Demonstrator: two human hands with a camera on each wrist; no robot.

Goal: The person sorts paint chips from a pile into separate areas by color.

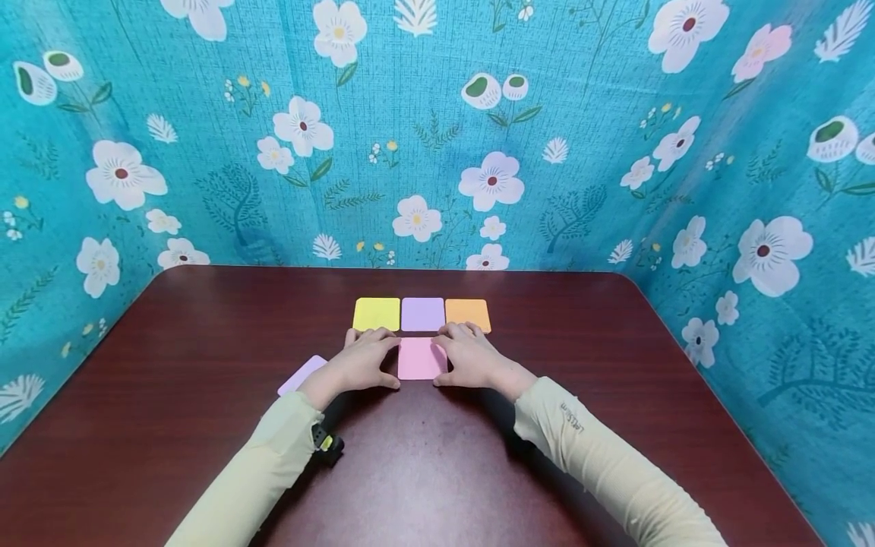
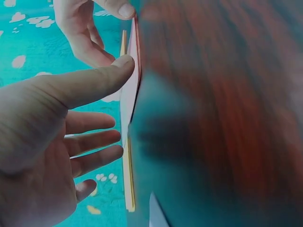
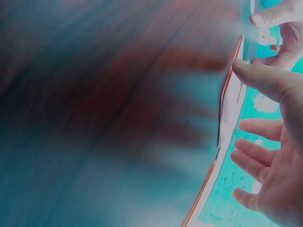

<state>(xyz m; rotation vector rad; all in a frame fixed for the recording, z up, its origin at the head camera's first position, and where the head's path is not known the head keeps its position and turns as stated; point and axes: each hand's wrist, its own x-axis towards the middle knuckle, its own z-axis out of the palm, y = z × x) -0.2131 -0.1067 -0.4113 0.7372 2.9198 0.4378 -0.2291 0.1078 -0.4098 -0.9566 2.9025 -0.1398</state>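
Observation:
A pink card [image 1: 421, 358] with rounded corners lies flat on the dark table, between the two hands. My left hand [image 1: 358, 361] is at its left edge, with the thumb by the near corner and the other fingers spread toward the far side. On the opposite edge, my right hand [image 1: 476, 358] touches the card with fingers loosely extended. In the left wrist view the left thumb [image 2: 102, 81] overlaps the card's edge. Just beyond stand a yellow card [image 1: 377, 314], a lilac card [image 1: 422, 314] and an orange card [image 1: 468, 315] in a side-by-side row.
Another lilac card [image 1: 303, 375] lies at an angle beside the left wrist, partly covered by it. The reddish-brown table [image 1: 581, 327] has rounded far corners. A turquoise flowered curtain [image 1: 424, 121] hangs behind it and along both sides.

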